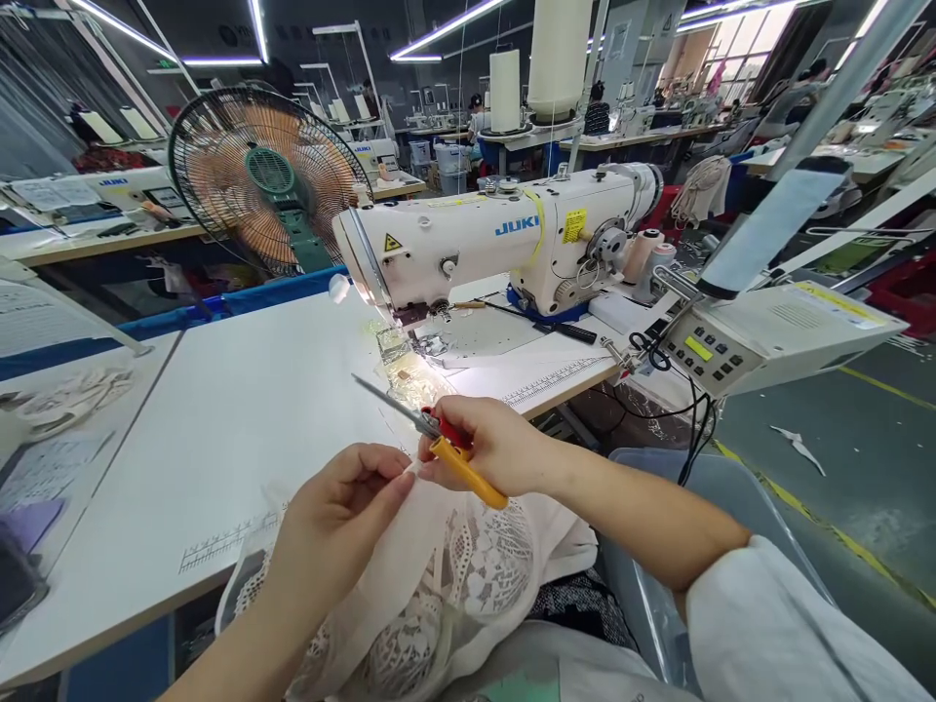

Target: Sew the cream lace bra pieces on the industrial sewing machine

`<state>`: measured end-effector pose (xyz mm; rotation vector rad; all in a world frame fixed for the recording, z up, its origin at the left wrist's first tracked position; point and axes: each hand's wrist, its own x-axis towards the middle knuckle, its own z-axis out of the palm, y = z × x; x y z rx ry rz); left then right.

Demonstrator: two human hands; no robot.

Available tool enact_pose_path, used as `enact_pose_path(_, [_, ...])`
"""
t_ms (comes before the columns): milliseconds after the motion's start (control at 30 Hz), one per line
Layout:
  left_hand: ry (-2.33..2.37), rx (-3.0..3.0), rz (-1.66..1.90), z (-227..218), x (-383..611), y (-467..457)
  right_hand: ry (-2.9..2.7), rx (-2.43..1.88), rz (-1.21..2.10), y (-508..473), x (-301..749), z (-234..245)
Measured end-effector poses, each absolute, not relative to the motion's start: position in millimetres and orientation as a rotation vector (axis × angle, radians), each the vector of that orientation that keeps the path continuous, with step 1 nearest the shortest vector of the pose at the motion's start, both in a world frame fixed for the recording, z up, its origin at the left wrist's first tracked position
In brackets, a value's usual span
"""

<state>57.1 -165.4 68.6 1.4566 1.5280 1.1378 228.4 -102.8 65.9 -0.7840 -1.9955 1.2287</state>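
My left hand (343,522) pinches the edge of a white lace bra (497,565) between thumb and fingertips. Scissors (387,400) with one red and one yellow handle are in my right hand (504,448), blades pointing up and left. The right fingertips also meet the fabric edge, close beside the left ones. Below both hands the bra hangs over the table's front edge and my lap, its lace cups facing up. Whether the scissor blades are fully together is hard to make out.
A white JUKI sewing machine (483,239) stands ahead on the white table (241,419), its needle area lit. The control box (775,336) juts out at right above a clear plastic bin (731,507). A large fan (270,175) stands behind. Papers and fabric lie at left.
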Motion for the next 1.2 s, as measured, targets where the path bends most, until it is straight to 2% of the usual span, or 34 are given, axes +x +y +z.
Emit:
enact_pose_path(167, [1.579,1.646,1.062,62,49,-165,-1.949,-0.697,1.122,-104,228,63])
enact_pose_path(400, [1.686,2.040,0.620,64,3,-176,-1.788,-0.692,0.951,-100,261,57])
enact_pose_path(833, [1.436,2.287,0.519,69,-21,-192,-1.717,-0.698,0.966,-115,290,36])
enact_pose_path(1200, [1.614,2.440,0.577,86,0,-210,-1.558,-0.838,0.943,-146,311,26])
